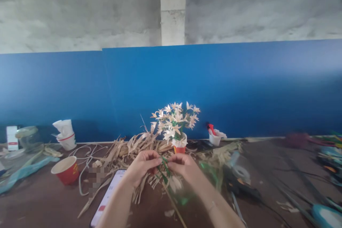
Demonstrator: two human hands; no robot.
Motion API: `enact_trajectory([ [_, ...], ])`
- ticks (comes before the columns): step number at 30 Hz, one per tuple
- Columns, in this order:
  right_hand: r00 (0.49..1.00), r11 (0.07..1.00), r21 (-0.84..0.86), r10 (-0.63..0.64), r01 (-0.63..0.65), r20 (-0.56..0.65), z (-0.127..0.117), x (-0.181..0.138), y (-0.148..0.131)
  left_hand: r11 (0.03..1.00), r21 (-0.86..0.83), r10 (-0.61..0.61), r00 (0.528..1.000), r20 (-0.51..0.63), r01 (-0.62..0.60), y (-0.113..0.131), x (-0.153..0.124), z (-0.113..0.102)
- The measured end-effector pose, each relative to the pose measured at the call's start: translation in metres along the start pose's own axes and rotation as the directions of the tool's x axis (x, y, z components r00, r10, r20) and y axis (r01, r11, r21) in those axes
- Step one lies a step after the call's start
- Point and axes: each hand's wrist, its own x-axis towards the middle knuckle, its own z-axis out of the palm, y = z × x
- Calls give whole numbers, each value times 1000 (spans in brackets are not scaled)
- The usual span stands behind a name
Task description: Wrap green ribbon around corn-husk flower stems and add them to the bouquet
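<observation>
Head view shows both bare hands meeting near the middle of the surface point(40, 206), with a thin green piece point(164, 171) between them. The left hand point(144, 167) pinches it between thumb and forefinger, and the right hand point(184, 166) does the same just beside, the fingers of each closed narrowly on it. The green piece sits in front of a red and yellow pot point(179, 149), whose top is wrapped in something white; a full bunch of pale star-shaped flowers point(175, 121) on green stems stands in this pot, spreading over its rim and leaning left.

Further right, against the blue partition point(240, 89), a small white cup point(214, 139) holds a red item point(211, 128) and some crumpled white material point(221, 134). Over on the left, a white cup with a red rim band point(67, 141) carries crumpled white paper or cups point(64, 127) rising above its rim; which of the two I cannot tell. Nearer stands a wider red cup point(66, 174), open at the top, its pale inner wall showing. Farther left is a clear lidded jar point(29, 140); its contents are too blurred to make out. Dry husk strips point(120, 153) lie heaped behind the left hand, and a phone point(110, 194) lies partly beneath the left forearm.
</observation>
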Motion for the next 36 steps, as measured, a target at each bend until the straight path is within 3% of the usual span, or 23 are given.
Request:
enact_trajectory([
  [4, 1000, 1000, -20, -13, 13, 1, 0, 1, 4, 1000, 6, 13, 1000, -16, -13, -3, 2, -1],
  [12, 993, 967, -227, -117, 115, 7, -1, -5, -2, 999, 43, 35, 999, -38, -33, -1, 2, 0],
  [27, 985, 925, -338, -161, 171, 59, 0, -12, -12, 997, 68, 40, 997, -63, -36, -3, 3, 4],
  [30, 974, 919, -325, -217, 224, 60, 5, -14, -14, 997, 64, 41, 996, -77, -36, -5, 4, 7],
  [33, 934, 825, -476, -357, 305, -21, 12, -17, -14, 997, 56, 66, 994, -92, -61, -5, 5, 11],
  [36, 827, 602, -723, -557, 340, -74, 19, -20, -10, 997, 34, 69, 990, -127, -65, -5, 5, 15],
])
